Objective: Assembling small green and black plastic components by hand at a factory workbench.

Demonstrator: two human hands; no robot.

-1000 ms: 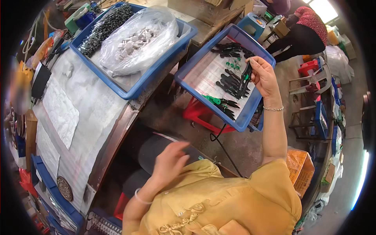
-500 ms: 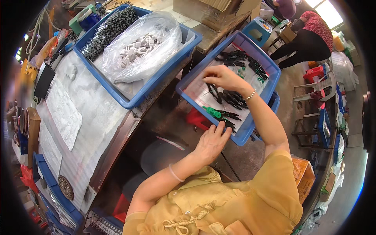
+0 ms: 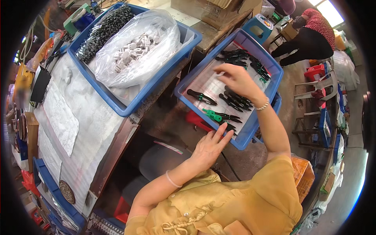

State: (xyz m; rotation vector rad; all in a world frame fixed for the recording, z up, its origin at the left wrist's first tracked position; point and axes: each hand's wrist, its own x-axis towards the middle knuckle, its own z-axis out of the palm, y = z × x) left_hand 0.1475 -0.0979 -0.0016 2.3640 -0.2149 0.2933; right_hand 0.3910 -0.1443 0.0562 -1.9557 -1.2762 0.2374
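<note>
My right hand (image 3: 239, 82) hovers above the middle of a blue plastic tray (image 3: 181, 88), its fingers loosely bent and apart, with nothing visible in them. Below it lies a bunch of black plier-like tools (image 3: 237, 101). To its left, another black tool (image 3: 201, 97) lies on the pale liner. My left hand (image 3: 209, 147) rests at the tray's near edge, fingers stretched out. Its fingertips reach black tools (image 3: 228, 127) beside a tool with green handles (image 3: 212, 114). At the far end are more black tools (image 3: 260, 68), some with green parts.
A blue bin (image 3: 129, 110) on the left-hand table holds a clear bag of small white parts (image 3: 135, 51) and a heap of black parts (image 3: 105, 31). Beyond the tray stand a blue stool (image 3: 256, 29) and a cardboard box (image 3: 211, 11). A person (image 3: 317, 33) bends over at the far right.
My right hand has moved right and slightly nearer me, away from the black tool now lying separately on the liner. My left hand stays at the near edge.
</note>
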